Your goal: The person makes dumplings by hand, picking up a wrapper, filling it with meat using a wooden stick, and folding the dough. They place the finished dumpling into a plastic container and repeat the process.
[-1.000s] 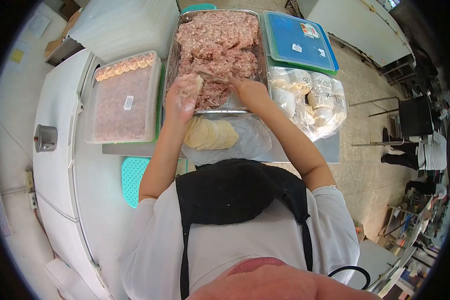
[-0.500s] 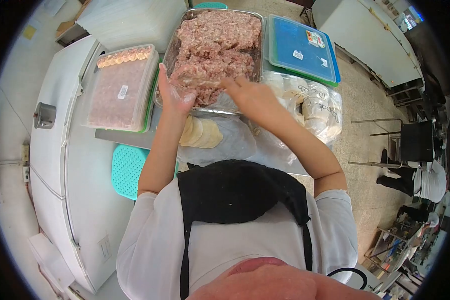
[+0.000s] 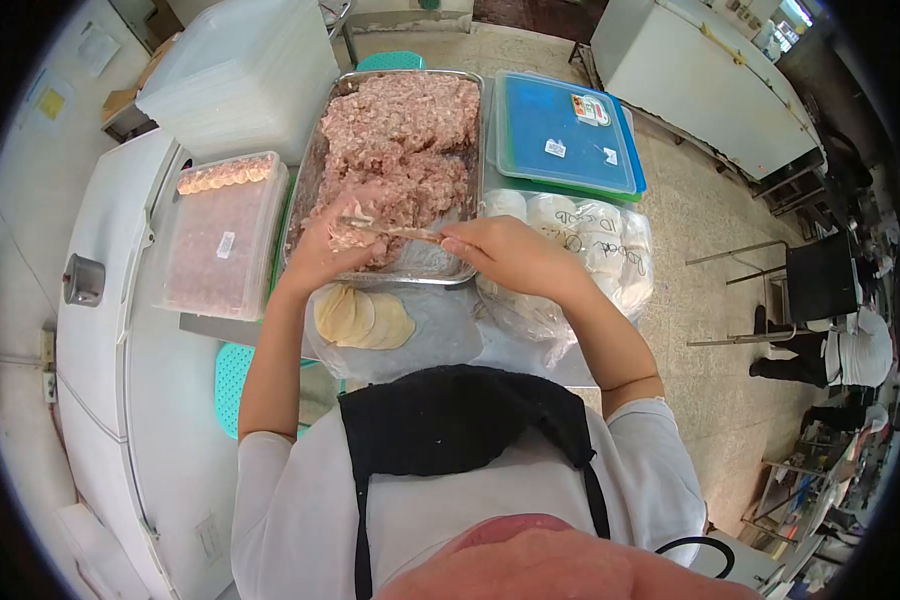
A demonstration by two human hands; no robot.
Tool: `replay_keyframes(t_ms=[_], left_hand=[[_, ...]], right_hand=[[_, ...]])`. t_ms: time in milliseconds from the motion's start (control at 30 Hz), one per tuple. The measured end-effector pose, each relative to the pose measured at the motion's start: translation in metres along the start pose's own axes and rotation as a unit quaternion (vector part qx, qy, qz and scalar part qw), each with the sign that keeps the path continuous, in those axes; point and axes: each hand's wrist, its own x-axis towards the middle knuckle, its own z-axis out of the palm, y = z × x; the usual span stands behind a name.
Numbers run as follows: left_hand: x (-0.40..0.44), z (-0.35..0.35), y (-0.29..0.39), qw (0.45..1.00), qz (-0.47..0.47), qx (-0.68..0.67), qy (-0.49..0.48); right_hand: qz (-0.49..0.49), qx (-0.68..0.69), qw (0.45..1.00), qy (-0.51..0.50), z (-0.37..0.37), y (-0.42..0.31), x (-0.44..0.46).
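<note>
Several chances to spill or smear at close quarters

Nearest, just beyond the black cloth apron (image 3: 470, 425), a fanned stack of thin, pale yellow dough rounds (image 3: 355, 318) lies on a crumpled clear plastic sheet (image 3: 450, 325). If the sheet were dragged by a forearm, the rounds could slide or crease; left uncovered, they may dry at the edges.

Beyond them, the left hand (image 3: 320, 250) is cupped at the near left corner of a rectangular silver metal tray (image 3: 435, 280). Pink minced meat (image 3: 405, 130) fills most of that tray; some lies against this hand, and I cannot tell whether its fingers are apart or closed. The right hand (image 3: 510, 255) has thumb and fingers clamped on one end of a slim, pale, flat tool (image 3: 400, 233), whose other end reaches the left palm. A greasy grip could let the tool twist, and too hard a press could push mince over the edge.

Right of the tray, a clear plastic bag of white round pieces (image 3: 620, 260) lies under the right forearm's reach; a careless elbow might shift it.
</note>
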Motion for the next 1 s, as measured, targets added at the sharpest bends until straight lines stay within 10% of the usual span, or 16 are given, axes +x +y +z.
replay_keyframes(t_ms=[133,267,333,500,600,1000], left_hand=[[0.009,-0.023,-0.011,0.974,0.043,0.103,-0.199],[-0.003,-0.019,-0.056,0.979,0.033,0.185,-0.082],[-0.001,-0.008,-0.052,0.983,-0.164,-0.041,0.076],[-0.002,-0.02,-0.074,0.979,-0.196,-0.024,0.041],[-0.009,-0.02,-0.053,0.981,-0.192,-0.004,-0.006],[-0.009,-0.029,-0.017,0.986,0.042,0.152,-0.053]], right_hand=[[-0.049,0.017,0.999,0.014,0.027,0.024,0.011],[-0.09,-0.033,0.995,0.038,0.034,0.064,0.036],[-0.075,-0.124,0.985,0.089,0.031,0.044,0.036],[-0.115,-0.201,0.96,0.155,0.068,0.049,0.043],[0.036,-0.287,0.953,0.084,0.072,0.088,0.049],[-0.07,0.095,0.987,0.111,0.052,0.029,0.012]])
